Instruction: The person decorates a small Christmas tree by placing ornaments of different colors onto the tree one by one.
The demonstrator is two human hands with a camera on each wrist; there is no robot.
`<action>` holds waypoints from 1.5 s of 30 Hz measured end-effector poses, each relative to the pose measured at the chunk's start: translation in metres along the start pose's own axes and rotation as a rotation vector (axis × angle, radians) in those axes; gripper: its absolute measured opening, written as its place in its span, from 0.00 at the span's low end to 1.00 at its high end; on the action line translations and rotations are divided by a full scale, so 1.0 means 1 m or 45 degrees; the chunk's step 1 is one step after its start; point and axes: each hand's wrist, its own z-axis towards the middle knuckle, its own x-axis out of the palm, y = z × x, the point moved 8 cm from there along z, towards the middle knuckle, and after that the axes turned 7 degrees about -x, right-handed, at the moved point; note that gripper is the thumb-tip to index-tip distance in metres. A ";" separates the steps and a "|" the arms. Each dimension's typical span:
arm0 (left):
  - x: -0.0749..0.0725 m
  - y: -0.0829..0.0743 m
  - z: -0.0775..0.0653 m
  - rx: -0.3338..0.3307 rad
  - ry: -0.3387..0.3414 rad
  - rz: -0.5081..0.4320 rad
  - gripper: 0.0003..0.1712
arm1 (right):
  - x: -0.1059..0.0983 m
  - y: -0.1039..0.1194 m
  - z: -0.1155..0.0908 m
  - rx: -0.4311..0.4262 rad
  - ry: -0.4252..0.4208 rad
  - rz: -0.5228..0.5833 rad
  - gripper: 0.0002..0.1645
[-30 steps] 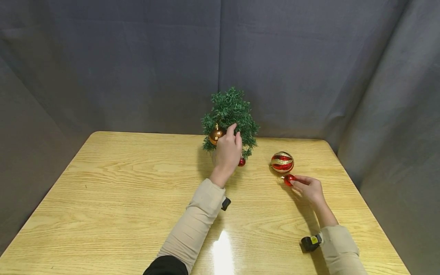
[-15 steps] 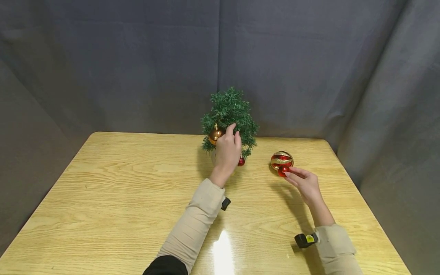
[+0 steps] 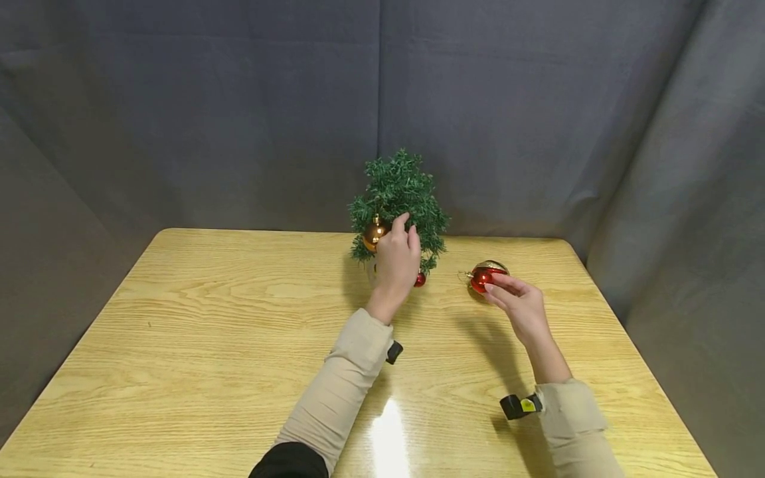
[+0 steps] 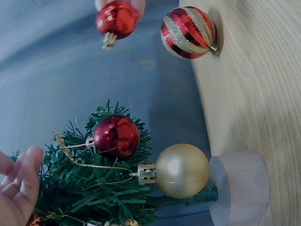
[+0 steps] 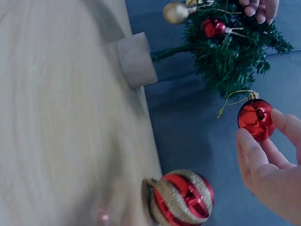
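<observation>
My right hand [image 3: 520,309] pinches a small shiny red bauble [image 5: 254,117] between thumb and fingers. A gold loop of string trails from the bauble's cap. In the head view it overlaps a larger red-and-gold striped bauble [image 4: 188,33], which lies on the table. My left hand [image 3: 397,265] is at the front of a small artificial Christmas tree [image 3: 400,182], fingers loosely bent among its branches. From the tree hang an orange-gold bauble [image 3: 374,234], a matte gold bauble [image 4: 182,170] and a dark red bauble [image 4: 116,135].
The tree stands in a pale round base [image 5: 136,60] near the back edge of the wooden table [image 3: 239,332]. Behind the table hangs a grey curtain [image 3: 239,119]. Each wrist wears a small black camera, such as the right wrist camera [image 3: 520,406].
My right hand has lifted the small red bauble from in front of the striped one and carried it up and left, toward the tree. The left hand has stayed at the tree.
</observation>
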 end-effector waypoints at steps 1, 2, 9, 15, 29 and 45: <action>0.000 0.000 0.000 0.001 0.000 -0.003 0.17 | 0.003 0.001 0.001 -0.013 0.010 0.021 0.12; 0.000 0.000 0.000 0.001 0.001 -0.005 0.17 | 0.005 0.002 0.002 -0.034 0.028 0.042 0.14; 0.000 0.000 0.000 -0.003 0.016 -0.020 0.17 | 0.019 0.006 0.008 -0.043 0.031 0.103 0.11; -0.001 0.000 -0.001 0.005 0.007 -0.035 0.17 | 0.034 0.014 0.007 0.054 -0.029 0.080 0.13; -0.002 0.000 0.001 -0.008 0.023 -0.052 0.18 | 0.058 0.032 0.013 -0.023 0.007 0.141 0.13; -0.005 -0.002 -0.002 -0.019 0.031 -0.079 0.17 | 0.081 0.050 0.019 -0.120 0.047 0.233 0.16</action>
